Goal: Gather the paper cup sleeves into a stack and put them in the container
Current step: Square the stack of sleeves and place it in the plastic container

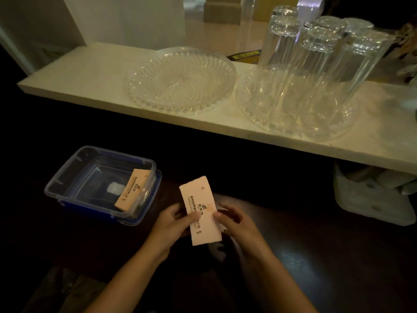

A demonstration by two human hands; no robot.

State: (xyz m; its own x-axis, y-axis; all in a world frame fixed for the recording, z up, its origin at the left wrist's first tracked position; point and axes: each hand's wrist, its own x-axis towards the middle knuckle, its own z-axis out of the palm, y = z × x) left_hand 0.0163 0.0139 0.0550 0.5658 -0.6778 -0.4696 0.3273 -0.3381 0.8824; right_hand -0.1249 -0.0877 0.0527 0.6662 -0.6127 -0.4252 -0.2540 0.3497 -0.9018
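Observation:
A flat pale-pink paper cup sleeve (199, 206) with black print is held upright above the dark table. My left hand (174, 221) pinches its left edge and my right hand (234, 222) pinches its right edge, thumbs on the front. Whether more sleeves lie behind it I cannot tell. To the left stands a clear plastic container (67, 177) with a blue rim, open on top. A stack of orange-tan sleeves (132, 189) leans inside it against the right wall.
A white shelf (90, 71) runs across above the table, carrying an empty glass plate (180, 80) and a second glass plate (252, 109) holding several upturned glasses (316, 64). A white plastic box (370, 199) sits at the right under the shelf.

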